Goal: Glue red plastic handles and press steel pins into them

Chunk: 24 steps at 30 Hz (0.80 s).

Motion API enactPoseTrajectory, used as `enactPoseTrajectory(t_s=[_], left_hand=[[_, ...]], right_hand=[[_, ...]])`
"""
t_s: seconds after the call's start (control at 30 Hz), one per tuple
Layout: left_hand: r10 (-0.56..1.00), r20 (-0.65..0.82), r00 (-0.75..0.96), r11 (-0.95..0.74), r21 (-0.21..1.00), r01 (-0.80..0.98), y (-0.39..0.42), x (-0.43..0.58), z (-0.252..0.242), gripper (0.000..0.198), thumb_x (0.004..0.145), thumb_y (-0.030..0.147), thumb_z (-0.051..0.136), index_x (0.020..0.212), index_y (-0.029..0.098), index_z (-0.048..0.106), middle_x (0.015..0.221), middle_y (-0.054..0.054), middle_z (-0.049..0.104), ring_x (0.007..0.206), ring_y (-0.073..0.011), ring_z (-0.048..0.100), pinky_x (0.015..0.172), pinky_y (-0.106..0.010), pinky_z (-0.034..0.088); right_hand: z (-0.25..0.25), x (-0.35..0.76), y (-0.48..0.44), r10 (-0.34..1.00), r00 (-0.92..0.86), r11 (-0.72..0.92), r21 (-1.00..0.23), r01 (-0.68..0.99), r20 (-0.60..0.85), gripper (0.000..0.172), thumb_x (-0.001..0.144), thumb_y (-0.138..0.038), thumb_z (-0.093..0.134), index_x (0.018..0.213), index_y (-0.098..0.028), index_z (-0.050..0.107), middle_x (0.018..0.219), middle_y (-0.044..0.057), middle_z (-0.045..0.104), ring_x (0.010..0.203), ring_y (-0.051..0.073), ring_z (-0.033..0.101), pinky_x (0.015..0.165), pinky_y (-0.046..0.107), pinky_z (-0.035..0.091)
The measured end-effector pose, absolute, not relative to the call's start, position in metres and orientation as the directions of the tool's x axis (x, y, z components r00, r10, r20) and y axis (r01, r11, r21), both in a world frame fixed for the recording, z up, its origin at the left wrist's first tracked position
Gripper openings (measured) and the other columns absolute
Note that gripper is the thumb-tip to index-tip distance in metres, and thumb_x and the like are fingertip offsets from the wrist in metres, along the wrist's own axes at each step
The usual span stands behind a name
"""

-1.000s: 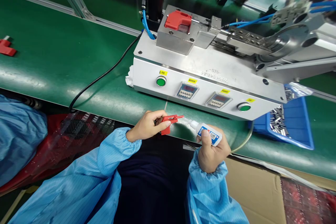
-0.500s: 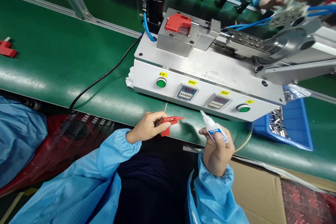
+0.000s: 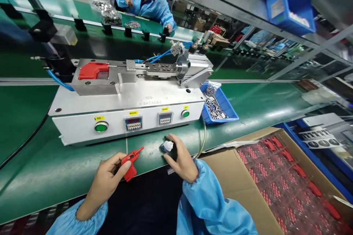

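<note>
My left hand point(image 3: 109, 174) pinches a red pistol-shaped plastic part point(image 3: 130, 167) between thumb and fingers, just over the front edge of the bench. A thin red tip on the part points up and to the right. Beside it my right hand point(image 3: 180, 158) is open, thumb and fingers spread around a small white glue bottle point(image 3: 167, 146) on the green bench. Whether a fingertip still touches the bottle is hard to see. Behind both hands stands a metal press machine point(image 3: 127, 110), with another red plastic part point(image 3: 93, 70) seated in its block.
A blue bin point(image 3: 224, 112) of metal pins sits at the machine's right end. An open carton point(image 3: 220, 172) with trays of red parts point(image 3: 289, 183) is at the right. Across the bench sits a co-worker point(image 3: 154, 5). A shelf holding a blue bin point(image 3: 289, 11) hangs overhead.
The view has swung up and to the right. The glue bottle has gone from my right hand's grip down to the bench, and those fingers have spread. My left hand keeps the red part.
</note>
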<state>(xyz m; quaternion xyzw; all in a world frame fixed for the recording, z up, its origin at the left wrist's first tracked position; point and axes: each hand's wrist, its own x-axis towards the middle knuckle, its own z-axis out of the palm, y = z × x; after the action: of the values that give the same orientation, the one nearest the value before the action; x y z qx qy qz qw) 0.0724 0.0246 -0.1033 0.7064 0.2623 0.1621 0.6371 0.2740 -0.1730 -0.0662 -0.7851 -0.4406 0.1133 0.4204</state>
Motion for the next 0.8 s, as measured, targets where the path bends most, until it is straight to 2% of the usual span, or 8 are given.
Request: enactPoseTrajectory(t_s=[0.03, 0.1, 0.2, 0.3, 0.4, 0.5, 0.63, 0.8], left_hand=[[0.578, -0.105, 0.809, -0.053, 0.985, 0.166, 0.024, 0.072, -0.104, 0.037, 0.096, 0.053, 0.065, 0.084, 0.019, 0.072, 0.068, 0.0, 0.065, 0.06, -0.0164, 0.058, 0.059, -0.026, 0.049], [0.583, -0.105, 0.806, -0.057, 0.984, 0.17, 0.023, 0.073, -0.106, 0.038, 0.096, 0.054, 0.065, 0.084, 0.019, 0.073, 0.068, 0.0, 0.064, 0.06, -0.0166, 0.058, 0.059, -0.026, 0.05], [0.591, -0.101, 0.8, -0.069, 0.982, 0.175, 0.024, 0.074, -0.108, 0.038, 0.095, 0.055, 0.066, 0.085, 0.019, 0.073, 0.069, 0.0, 0.065, 0.062, -0.0174, 0.059, 0.06, -0.026, 0.05], [0.602, -0.081, 0.794, -0.088, 0.982, 0.167, 0.024, 0.076, -0.11, 0.038, 0.095, 0.056, 0.067, 0.086, 0.02, 0.074, 0.07, 0.0, 0.066, 0.064, -0.0178, 0.06, 0.061, -0.026, 0.051], [0.607, -0.06, 0.793, -0.101, 0.983, 0.152, 0.023, 0.078, -0.109, 0.042, 0.095, 0.06, 0.066, 0.084, 0.019, 0.073, 0.069, 0.0, 0.064, 0.062, -0.0175, 0.059, 0.06, -0.026, 0.051], [0.617, -0.048, 0.786, -0.11, 0.983, 0.146, 0.022, 0.08, -0.108, 0.047, 0.094, 0.064, 0.064, 0.082, 0.019, 0.072, 0.068, 0.0, 0.063, 0.062, -0.0174, 0.058, 0.06, -0.026, 0.05], [0.611, -0.031, 0.791, -0.103, 0.988, 0.119, 0.021, 0.08, -0.107, 0.047, 0.095, 0.063, 0.064, 0.081, 0.019, 0.071, 0.066, 0.001, 0.061, 0.061, -0.0172, 0.057, 0.06, -0.026, 0.049], [0.578, -0.031, 0.815, -0.086, 0.991, 0.099, 0.02, 0.078, -0.108, 0.039, 0.099, 0.054, 0.063, 0.08, 0.02, 0.068, 0.068, 0.001, 0.061, 0.063, -0.0168, 0.057, 0.063, -0.026, 0.047]], right_hand=[[-0.056, 0.284, -0.181, 0.788, 0.576, -0.251, -0.741, 0.622, 0.216, 0.057, 0.095, -0.029, 0.066, 0.149, -0.025, 0.051, 0.135, 0.012, 0.071, 0.127, 0.028, 0.068, 0.11, 0.047, 0.057], [-0.031, 0.316, -0.197, 0.754, 0.587, -0.257, -0.691, 0.675, 0.293, 0.047, 0.097, -0.031, 0.063, 0.143, -0.025, 0.06, 0.12, 0.009, 0.076, 0.105, 0.024, 0.075, 0.097, 0.042, 0.062], [0.003, 0.389, -0.212, 0.639, 0.662, -0.404, -0.562, 0.722, 0.391, 0.024, 0.097, -0.036, 0.061, 0.112, -0.024, 0.075, 0.101, 0.006, 0.077, 0.086, 0.022, 0.073, 0.085, 0.04, 0.062], [0.022, 0.467, -0.212, 0.511, 0.818, -0.693, -0.437, 0.574, 0.265, 0.017, 0.091, -0.032, 0.063, 0.097, -0.021, 0.076, 0.089, 0.006, 0.076, 0.082, 0.022, 0.07, 0.083, 0.038, 0.059], [0.019, 0.521, -0.202, 0.446, 0.881, -0.795, -0.382, 0.471, 0.159, 0.007, 0.083, -0.024, 0.071, 0.078, -0.02, 0.072, 0.073, 0.005, 0.071, 0.074, 0.022, 0.067, 0.078, 0.037, 0.056], [0.006, 0.545, -0.191, 0.446, 0.893, -0.82, -0.368, 0.437, 0.066, 0.024, 0.08, -0.028, 0.081, 0.065, -0.021, 0.065, 0.058, 0.001, 0.061, 0.063, 0.018, 0.062, 0.07, 0.033, 0.053], [-0.003, 0.548, -0.185, 0.493, 0.87, -0.802, -0.394, 0.449, -0.013, 0.037, 0.091, -0.047, 0.077, 0.072, -0.018, 0.064, 0.059, -0.004, 0.059, 0.056, 0.011, 0.055, 0.065, 0.028, 0.052], [0.015, 0.532, -0.189, 0.575, 0.818, -0.704, -0.501, 0.503, 0.014, 0.043, 0.07, -0.051, 0.09, 0.058, -0.02, 0.063, 0.054, 0.0, 0.06, 0.056, 0.016, 0.057, 0.063, 0.033, 0.052]])
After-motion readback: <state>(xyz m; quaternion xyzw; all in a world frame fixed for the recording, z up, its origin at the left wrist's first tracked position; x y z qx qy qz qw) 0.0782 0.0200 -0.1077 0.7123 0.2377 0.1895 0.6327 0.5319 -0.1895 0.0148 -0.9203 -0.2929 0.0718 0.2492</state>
